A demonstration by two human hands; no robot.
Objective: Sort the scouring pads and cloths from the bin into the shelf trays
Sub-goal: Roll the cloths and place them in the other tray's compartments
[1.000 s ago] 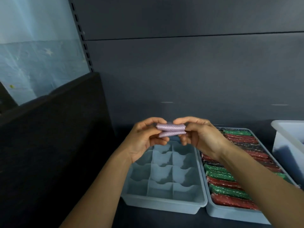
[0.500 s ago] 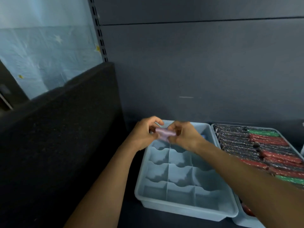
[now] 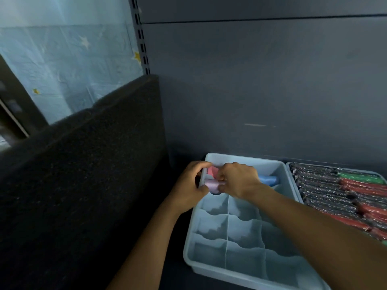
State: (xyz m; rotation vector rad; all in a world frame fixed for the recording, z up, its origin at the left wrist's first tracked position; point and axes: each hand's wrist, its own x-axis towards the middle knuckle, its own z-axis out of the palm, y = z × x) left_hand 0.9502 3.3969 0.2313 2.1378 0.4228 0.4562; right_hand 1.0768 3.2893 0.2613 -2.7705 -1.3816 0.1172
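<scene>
- Presently the lilac rolled cloth [image 3: 211, 186] sits low over the far-left part of the divided tray [image 3: 251, 159], at the lip of a cell and partly down in it; whether it touches the cell floor is hidden.
- It looks light, soft and springy. A roll like this will likely try to unfurl once let go, so I judge the ends the best place to hold, pressing inward so the layers stay tight.
- The left hand [image 3: 188, 185] is curled round the roll's left end, thumb below and fingers over the top.
- The right hand [image 3: 238, 181] pinches the opposite end, knuckles up, its fingers bent onto the fabric. Both hands are clamped on the same cloth, close together.
- Just behind the roll, a pink cloth [image 3: 212, 171] is in the back-left corner, touching or almost touching it.
- A blue cloth [image 3: 269, 180] lies further right in the back row, partly hidden by the right wrist.
- The nearer cells show nothing in them.
- Beside this tray, a second tray [image 3: 310, 163] is packed with rows of glittery scouring pads [image 3: 335, 191] in dark, red and green.
- A dark foam panel [image 3: 83, 174] stands to the left, and the grey shelf back [image 3: 261, 91] rises behind.
</scene>
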